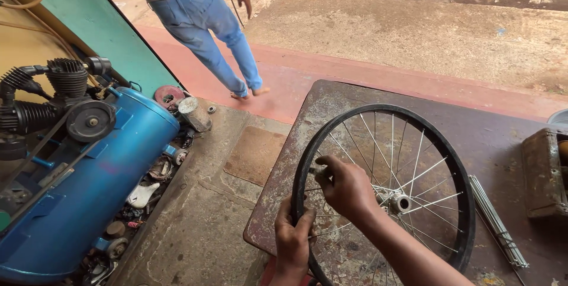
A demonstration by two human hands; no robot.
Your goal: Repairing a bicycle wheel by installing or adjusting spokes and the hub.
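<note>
Two hands on one bicycle wheel (387,191), upright on the rusty tabletop (503,144): your left hand (291,241) gripped the black rim; your right hand (346,186) pinched a spoke end. Spoke fitting likely underway; next calls for seating it. Loose spokes (497,221) lay alongside.

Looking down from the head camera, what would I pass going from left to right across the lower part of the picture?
Blue compressor tank → scattered small parts on the floor → left hand gripping the black wheel rim → right hand at the spokes → wheel hub → bundle of loose spokes → rusty metal box.
</note>
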